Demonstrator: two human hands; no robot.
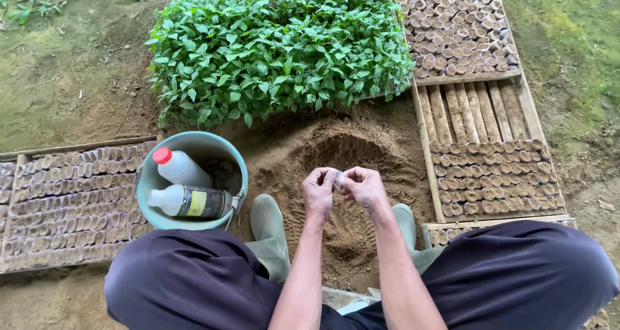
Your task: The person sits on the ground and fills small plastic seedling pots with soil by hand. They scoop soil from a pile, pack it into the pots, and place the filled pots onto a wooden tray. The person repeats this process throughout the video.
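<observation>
Outdoors; you squat over bare brown soil with a loose heaped mound [349, 155] at 12 o'clock of your hands. At 9 o'clock, a slatted wooden tray [71, 201] of soil-filled pots, then a teal bucket [155, 185] holding two white plastic bottles [187, 188]. Leafy green seedlings [278, 46] at 11 o'clock. Your left hand [320, 191] and right hand [365, 188] meet, each grip pinched on a small clear plastic piece [338, 178]; its shape is hard to make out. At 3 o'clock, a half-filled pot tray [491, 168]. Your boots are partly hidden.
</observation>
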